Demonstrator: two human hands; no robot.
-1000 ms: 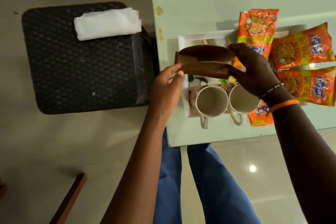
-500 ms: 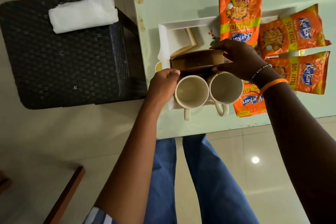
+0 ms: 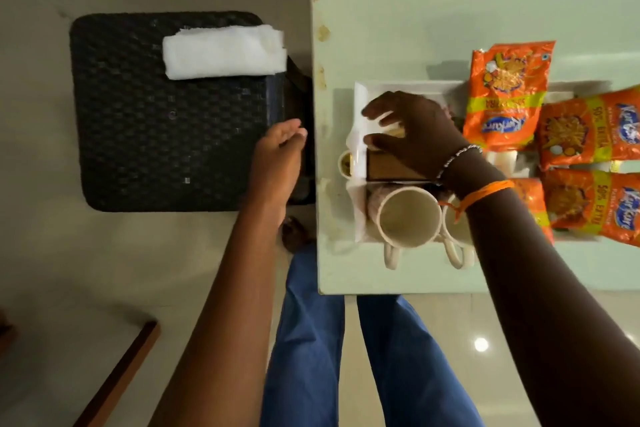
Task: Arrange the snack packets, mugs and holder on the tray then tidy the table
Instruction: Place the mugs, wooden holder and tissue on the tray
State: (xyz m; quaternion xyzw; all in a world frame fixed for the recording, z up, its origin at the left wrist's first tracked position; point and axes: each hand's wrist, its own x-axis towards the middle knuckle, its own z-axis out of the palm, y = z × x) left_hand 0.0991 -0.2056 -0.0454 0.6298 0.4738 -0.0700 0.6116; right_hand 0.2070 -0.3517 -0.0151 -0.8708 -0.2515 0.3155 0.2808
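A white tray (image 3: pixel 408 88) lies on the pale green table (image 3: pixel 450 3). A brown holder (image 3: pixel 388 168) stands on the tray behind two white mugs (image 3: pixel 408 217), the second mug (image 3: pixel 457 236) partly hidden by my right forearm. My right hand (image 3: pixel 415 130) hovers over the holder with spread fingers, its thumb at the holder's top edge. Several orange snack packets (image 3: pixel 505 94) lie on the tray's right half. My left hand (image 3: pixel 280 149) hangs off the table's left edge, fingers relaxed, holding nothing.
A black woven stool (image 3: pixel 166 135) stands left of the table with a folded white cloth (image 3: pixel 221 50) on it. A small round dish (image 3: pixel 344 163) peeks out at the tray's left edge. My blue-trousered legs are below the table's near edge.
The holder has been set down on the tray behind the mugs. My left hand let go of it and drew back leftward off the table. My right hand loosened over the holder.
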